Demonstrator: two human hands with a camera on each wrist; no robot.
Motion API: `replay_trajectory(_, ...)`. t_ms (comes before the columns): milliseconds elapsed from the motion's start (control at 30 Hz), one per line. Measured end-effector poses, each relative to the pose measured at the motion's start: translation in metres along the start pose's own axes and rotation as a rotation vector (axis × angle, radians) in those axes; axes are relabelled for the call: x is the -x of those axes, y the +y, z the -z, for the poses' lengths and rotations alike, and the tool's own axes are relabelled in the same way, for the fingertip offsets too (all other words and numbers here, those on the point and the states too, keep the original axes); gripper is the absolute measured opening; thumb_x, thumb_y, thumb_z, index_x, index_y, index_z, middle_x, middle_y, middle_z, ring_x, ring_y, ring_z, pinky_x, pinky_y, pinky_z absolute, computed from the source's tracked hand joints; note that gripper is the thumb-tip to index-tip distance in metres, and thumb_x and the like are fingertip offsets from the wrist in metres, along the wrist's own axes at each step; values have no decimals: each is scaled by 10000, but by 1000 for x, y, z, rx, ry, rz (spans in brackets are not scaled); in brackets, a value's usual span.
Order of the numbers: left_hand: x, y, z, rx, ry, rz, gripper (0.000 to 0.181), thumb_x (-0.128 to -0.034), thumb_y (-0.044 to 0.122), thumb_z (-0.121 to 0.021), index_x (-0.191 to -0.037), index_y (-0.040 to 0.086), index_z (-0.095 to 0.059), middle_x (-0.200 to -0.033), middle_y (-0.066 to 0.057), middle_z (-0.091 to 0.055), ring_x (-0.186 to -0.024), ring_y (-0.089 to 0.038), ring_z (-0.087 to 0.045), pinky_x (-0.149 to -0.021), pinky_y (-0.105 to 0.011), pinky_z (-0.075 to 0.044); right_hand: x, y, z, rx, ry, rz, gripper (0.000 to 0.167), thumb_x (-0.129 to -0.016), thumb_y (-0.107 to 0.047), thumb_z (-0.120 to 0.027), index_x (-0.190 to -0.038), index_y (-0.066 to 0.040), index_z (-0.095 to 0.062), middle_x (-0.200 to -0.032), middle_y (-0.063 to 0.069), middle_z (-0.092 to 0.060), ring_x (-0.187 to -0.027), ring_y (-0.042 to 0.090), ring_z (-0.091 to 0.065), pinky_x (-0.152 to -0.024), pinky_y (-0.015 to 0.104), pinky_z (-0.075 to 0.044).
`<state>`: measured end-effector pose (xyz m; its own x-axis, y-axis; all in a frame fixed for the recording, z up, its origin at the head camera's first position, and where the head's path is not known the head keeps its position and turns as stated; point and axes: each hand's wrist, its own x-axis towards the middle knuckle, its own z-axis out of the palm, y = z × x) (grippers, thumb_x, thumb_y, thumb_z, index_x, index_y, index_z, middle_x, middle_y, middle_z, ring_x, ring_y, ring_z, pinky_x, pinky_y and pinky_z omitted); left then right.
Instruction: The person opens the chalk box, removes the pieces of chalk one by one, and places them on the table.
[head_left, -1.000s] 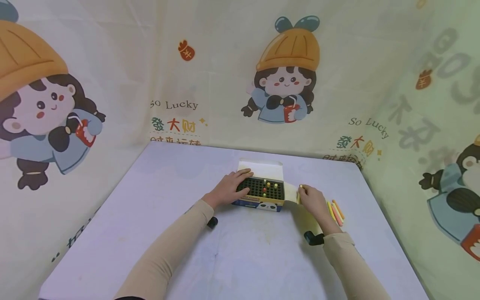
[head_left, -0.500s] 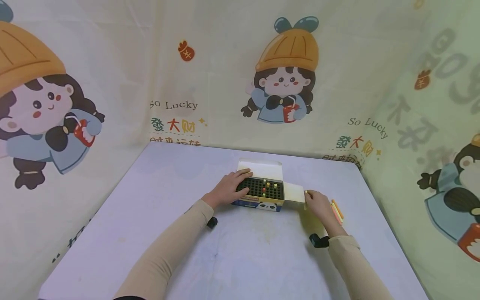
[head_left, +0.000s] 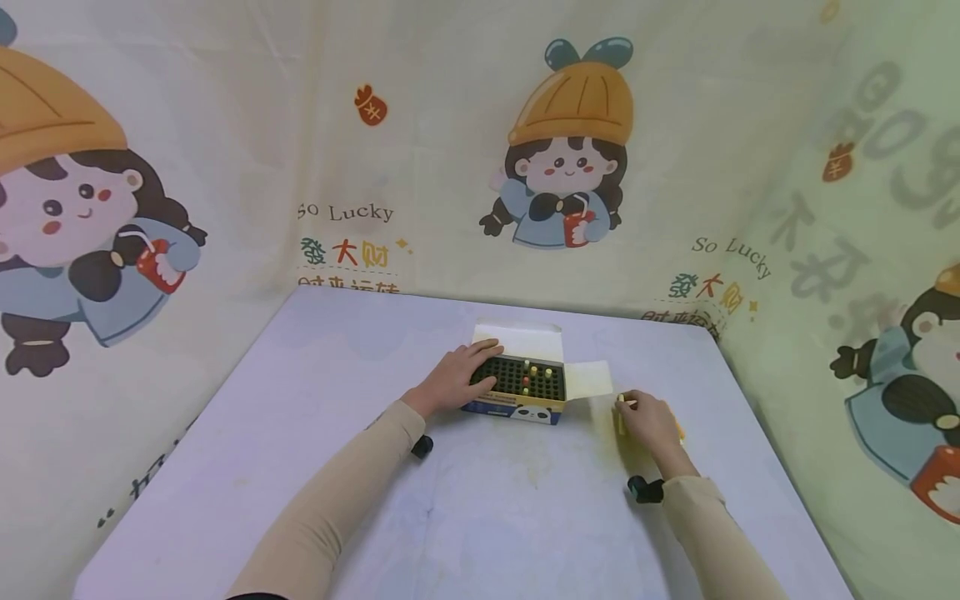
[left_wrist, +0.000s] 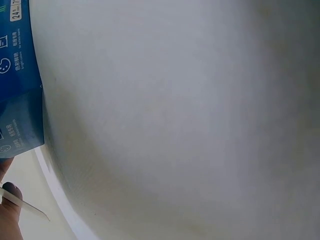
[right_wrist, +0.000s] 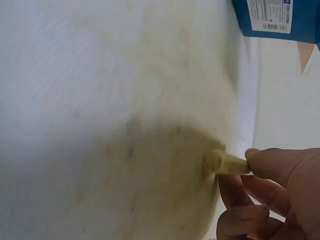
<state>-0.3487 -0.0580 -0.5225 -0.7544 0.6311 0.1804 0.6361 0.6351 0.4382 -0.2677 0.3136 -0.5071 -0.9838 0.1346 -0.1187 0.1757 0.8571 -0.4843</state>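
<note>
A blue and yellow chalk box (head_left: pixel 534 413) with a panda print stands with its lid raised. Its black holed tray (head_left: pixel 513 375) has several coloured chalk sticks standing in it. Over the tray's left end rests my left hand (head_left: pixel 453 379), fingers extended; the left wrist view catches only a small part of the hand (left_wrist: pixel 9 215). My right hand (head_left: pixel 651 419), right of the box, pinches a pale yellow chalk stick (right_wrist: pixel 225 163) between thumb and fingers. Whether that chalk's lower end touches the table cannot be told.
The box's white side flap (head_left: pixel 588 379) sticks out to the right, and its lid (head_left: pixel 517 340) stands up behind. Loose chalk (head_left: pixel 680 430) lies beyond my right hand, mostly hidden by it. A printed cloth (head_left: pixel 435 167) surrounds the white table (head_left: pixel 480 508).
My right hand has moved right and toward me with the yellow chalk stick, away from the box's side flap. It now covers most of the loose chalk. My left hand stays put.
</note>
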Motion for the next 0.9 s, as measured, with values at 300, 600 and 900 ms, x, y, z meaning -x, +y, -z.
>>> replay_trajectory(300,-1,-1,-1,9,13,-6,623,-1083,494,-456,-1640,246,-330,-1707,-5,-276,-1492,-385,-379,-1164,-684,-307,0,14,3,24,14,-63,459,-1056,-294,-529,-1369,28,-619,-1329,270,-653,-1112,418,-662,-840,504,-550)
replay_trajectory(600,0,0,-2,5,8,2,623,-1087,493,-447,-1646,251,-314,-1710,0,-267,-1500,-387,-369,-1178,-676,-296,2,25,7,2,7,-83,472,-1059,-289,-525,-1398,32,-598,-1323,296,-642,-1004,362,-669,-720,424,-537)
replay_trajectory(900,1,1,-1,10,24,-8,621,-1082,480,-468,-1638,236,-335,-1706,-4,-277,-1496,-394,-375,-1177,-685,-292,4,34,11,-13,41,-60,440,-1042,-231,-533,-1366,54,-619,-1294,312,-650,-1096,433,-648,-837,506,-538)
